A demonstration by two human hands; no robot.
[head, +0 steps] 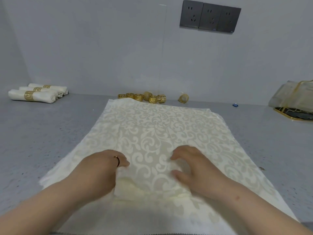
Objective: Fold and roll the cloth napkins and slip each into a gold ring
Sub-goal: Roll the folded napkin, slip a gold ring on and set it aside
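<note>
A cream damask napkin (157, 131) lies spread flat on the grey counter in front of me. Its near part is bunched into a low roll (149, 189) between my hands. My left hand (101, 168) grips the roll's left end, fingers curled into the cloth. My right hand (191, 168) grips its right end, thumb and curled fingers on the fabric. Several gold rings (144, 96) lie in a row just past the napkin's far edge, and one more gold ring (183, 98) stands apart to their right. Three rolled napkins in gold rings (37, 94) lie at the far left.
A grey wall with three dark sockets (210, 16) stands behind the counter (42, 133). At the far right a gold-rimmed tray (293, 114) holds a stack of folded cloths (294, 95). A small blue object (235, 105) lies left of the tray.
</note>
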